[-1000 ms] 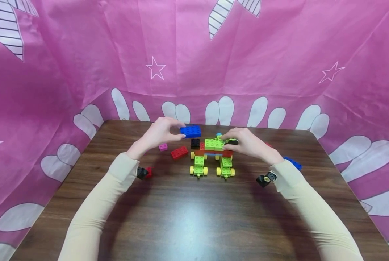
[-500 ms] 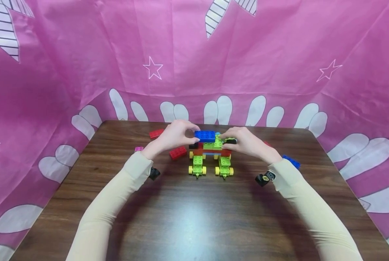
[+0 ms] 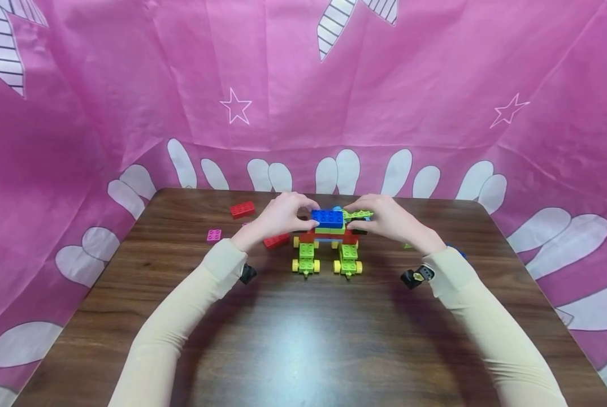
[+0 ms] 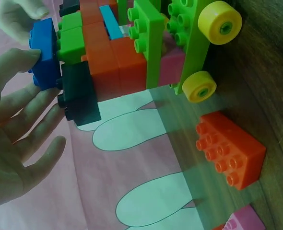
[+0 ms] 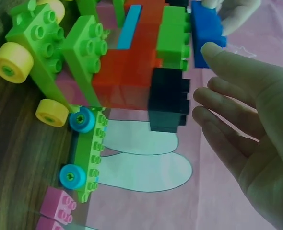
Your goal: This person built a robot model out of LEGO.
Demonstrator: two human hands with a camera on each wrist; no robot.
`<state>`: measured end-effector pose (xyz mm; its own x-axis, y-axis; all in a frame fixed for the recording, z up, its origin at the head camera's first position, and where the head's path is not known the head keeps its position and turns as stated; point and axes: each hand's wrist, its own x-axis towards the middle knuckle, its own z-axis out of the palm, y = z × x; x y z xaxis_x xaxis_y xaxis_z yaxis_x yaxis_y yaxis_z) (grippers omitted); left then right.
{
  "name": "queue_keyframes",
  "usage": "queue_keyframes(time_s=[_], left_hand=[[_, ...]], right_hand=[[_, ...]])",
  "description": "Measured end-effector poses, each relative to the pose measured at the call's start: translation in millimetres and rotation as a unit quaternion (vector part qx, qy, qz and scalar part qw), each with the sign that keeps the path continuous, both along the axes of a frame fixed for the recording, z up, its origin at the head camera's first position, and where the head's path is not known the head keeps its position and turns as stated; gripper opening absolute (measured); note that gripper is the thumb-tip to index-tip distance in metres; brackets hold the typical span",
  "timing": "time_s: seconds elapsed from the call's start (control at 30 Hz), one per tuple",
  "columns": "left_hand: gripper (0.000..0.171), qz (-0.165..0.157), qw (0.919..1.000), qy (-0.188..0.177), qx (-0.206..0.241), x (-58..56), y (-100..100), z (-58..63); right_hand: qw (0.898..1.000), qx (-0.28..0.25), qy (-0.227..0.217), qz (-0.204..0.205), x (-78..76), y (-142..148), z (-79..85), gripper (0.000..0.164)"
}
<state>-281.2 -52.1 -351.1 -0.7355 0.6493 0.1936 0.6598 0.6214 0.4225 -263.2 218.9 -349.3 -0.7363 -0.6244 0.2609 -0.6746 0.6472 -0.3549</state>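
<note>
My left hand (image 3: 286, 216) pinches a blue eight-stud toy brick (image 3: 327, 219) between thumb and fingers. The brick sits just over the studs of two lime bricks (image 4: 71, 44); a thin gap shows in both wrist views. Below them, red bricks (image 4: 115, 67) span two lime wheeled bases (image 3: 348, 265) with yellow wheels (image 4: 220, 23), making a four-legged build. Black bricks (image 4: 79, 91) cap its ends. My right hand (image 3: 382, 219) is at the build's right end. Its thumb meets the blue brick's near end in the right wrist view, while the other fingers extend past the black brick.
Loose red bricks (image 3: 242, 210) and a pink brick (image 3: 214, 235) lie on the wooden table (image 3: 283, 339) to the left. Behind the build stands a long lime piece with blue wheels (image 5: 86, 153). A blue piece (image 3: 456, 251) is partly hidden by the right wrist. Pink cloth (image 3: 283, 73) hangs behind.
My left hand has carried the blue brick rightward and down, from left of the build to over its lime bricks. My right hand has shifted slightly, staying at the build's right end.
</note>
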Motion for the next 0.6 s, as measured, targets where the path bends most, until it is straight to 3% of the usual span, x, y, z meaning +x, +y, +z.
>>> queue_keyframes(time_s=[0.27,0.6], left_hand=[[0.031,-0.01,0.9999,0.004,0.013,-2.8,4,-4.4],[0.035,-0.003,0.9999,-0.006,0.012,-4.1,5,-4.6]], right_hand=[[1.0,-0.01,0.0,0.018,1.2,-7,5.4,0.041],[1.0,0.004,-0.009,0.006,-2.0,-11,5.0,0.037]])
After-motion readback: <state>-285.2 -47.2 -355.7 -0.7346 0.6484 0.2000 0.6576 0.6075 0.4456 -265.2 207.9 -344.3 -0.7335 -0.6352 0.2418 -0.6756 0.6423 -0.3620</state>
